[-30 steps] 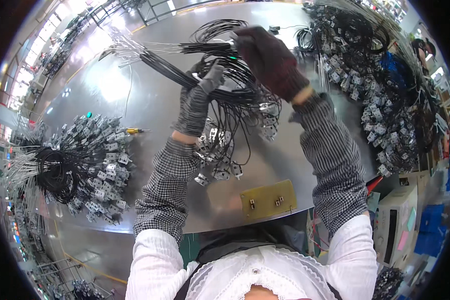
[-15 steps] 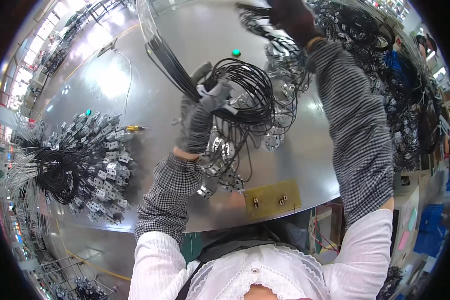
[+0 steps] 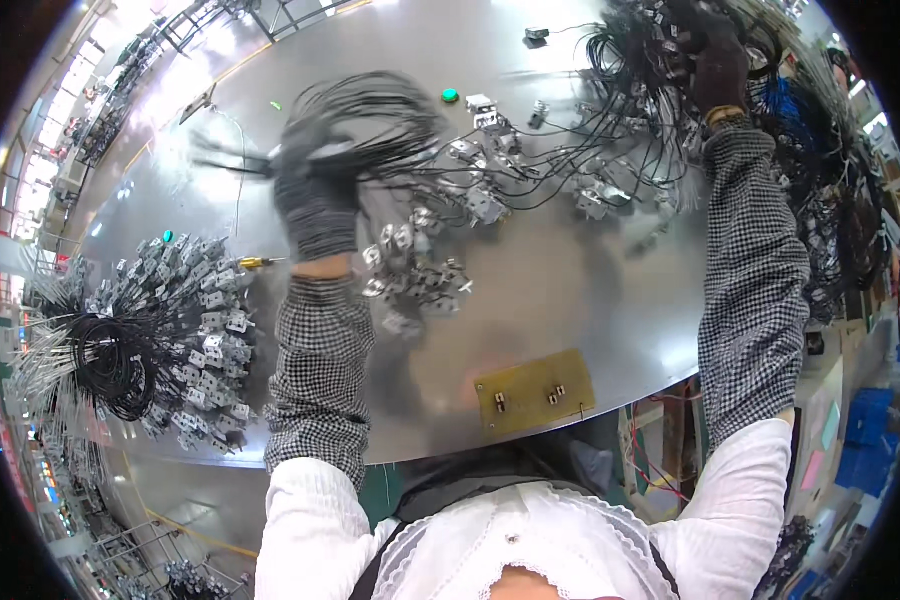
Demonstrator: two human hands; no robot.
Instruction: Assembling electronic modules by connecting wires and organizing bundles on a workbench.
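Note:
My left hand, in a grey glove, is closed around a looped bundle of black cables over the left-middle of the metal table. The bundle is blurred by motion. Small silvery metal brackets hang from its cable ends beside the hand. Farther right, my right hand, in a dark glove, reaches into a heap of black cables at the far right. Its fingers are hidden among the dark cables. Thin cables with more metal brackets stretch across the table between the two hands.
A large bundle of cables with metal brackets lies at the left edge, a yellow-handled screwdriver beside it. A yellowish plate with small fittings rests at the near edge. A green button-like piece sits toward the back.
My left hand has swung left and away from me with the cable bundle, its brackets trailing. My right hand has moved right, into the cable heap.

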